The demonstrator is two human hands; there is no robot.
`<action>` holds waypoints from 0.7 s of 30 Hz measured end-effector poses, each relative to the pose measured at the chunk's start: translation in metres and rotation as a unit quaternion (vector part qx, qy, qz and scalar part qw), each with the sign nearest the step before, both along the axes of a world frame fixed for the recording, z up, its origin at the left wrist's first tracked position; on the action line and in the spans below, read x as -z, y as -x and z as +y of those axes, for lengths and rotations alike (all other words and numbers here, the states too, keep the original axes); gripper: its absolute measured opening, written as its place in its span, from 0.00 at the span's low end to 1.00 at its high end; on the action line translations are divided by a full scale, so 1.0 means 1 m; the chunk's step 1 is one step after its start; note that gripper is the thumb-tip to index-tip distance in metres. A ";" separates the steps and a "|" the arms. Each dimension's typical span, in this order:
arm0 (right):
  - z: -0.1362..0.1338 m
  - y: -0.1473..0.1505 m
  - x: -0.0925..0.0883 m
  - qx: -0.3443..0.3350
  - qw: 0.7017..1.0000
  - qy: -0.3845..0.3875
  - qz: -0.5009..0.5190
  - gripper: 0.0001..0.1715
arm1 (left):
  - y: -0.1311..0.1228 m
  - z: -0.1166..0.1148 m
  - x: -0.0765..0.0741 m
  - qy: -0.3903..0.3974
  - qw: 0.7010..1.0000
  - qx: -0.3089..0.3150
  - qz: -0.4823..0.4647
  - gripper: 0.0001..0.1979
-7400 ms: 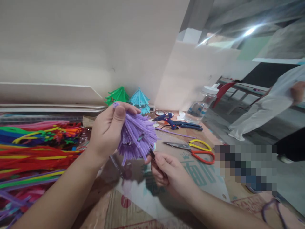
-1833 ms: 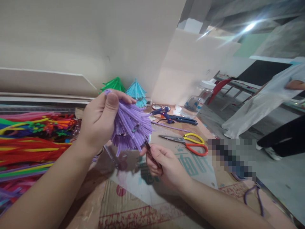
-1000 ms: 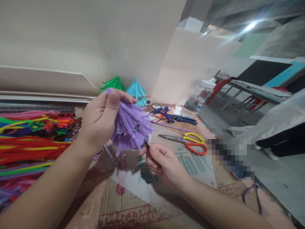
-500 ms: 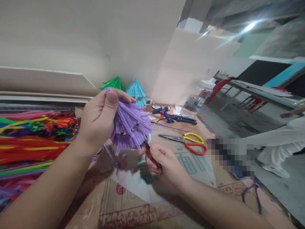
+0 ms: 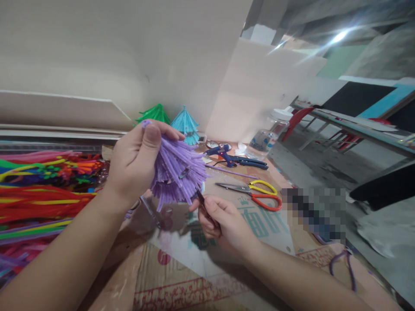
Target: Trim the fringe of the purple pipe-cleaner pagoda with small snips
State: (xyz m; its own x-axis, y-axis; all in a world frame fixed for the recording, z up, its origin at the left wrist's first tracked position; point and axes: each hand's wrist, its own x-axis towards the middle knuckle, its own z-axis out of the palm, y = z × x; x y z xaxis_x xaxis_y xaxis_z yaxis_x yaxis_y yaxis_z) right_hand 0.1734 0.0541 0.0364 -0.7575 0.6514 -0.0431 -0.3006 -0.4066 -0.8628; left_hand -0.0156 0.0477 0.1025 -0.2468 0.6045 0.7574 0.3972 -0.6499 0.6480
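My left hand (image 5: 134, 157) grips the top of a purple pipe-cleaner cone (image 5: 181, 172), its layered strands fanning down and to the right. My right hand (image 5: 223, 216) is closed around dark, slim tweezers (image 5: 201, 199). Their tip meets the cone's lower right edge; whether it pinches a strand I cannot make out. Scissors (image 5: 251, 189) with one yellow and one red handle lie to the right of the cone. Behind it stand a green pipe-cleaner cone (image 5: 157, 113) and a light blue one (image 5: 184, 123).
Bundles of coloured pipe cleaners (image 5: 42, 201) fill the left side. A blue glue gun (image 5: 225, 153), dark-handled pliers (image 5: 249, 162) and a clear bottle (image 5: 269, 134) sit at the back right. A loose purple pipe cleaner (image 5: 231, 171) lies behind the scissors. The table edge runs along the right.
Both hands, the purple cone and the tweezers stay almost still. In the right background, a person's pale-clothed leg has shifted, a dark shape now shows there, and their hand has left view.
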 end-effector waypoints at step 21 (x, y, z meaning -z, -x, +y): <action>0.001 0.000 0.004 -0.017 1.000 0.018 -0.013 0.26 | 0.000 -0.003 -0.002 0.009 0.999 -0.010 0.051 0.24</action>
State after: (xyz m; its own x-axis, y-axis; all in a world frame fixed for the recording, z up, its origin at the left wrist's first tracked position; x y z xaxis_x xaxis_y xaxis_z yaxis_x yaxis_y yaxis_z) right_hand 0.1738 0.0547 0.0320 -0.7776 0.6228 -0.0861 -0.2634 -0.4470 -0.8549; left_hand -0.0161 0.0448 0.1048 -0.1813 0.6136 0.7685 0.4736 -0.6304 0.6151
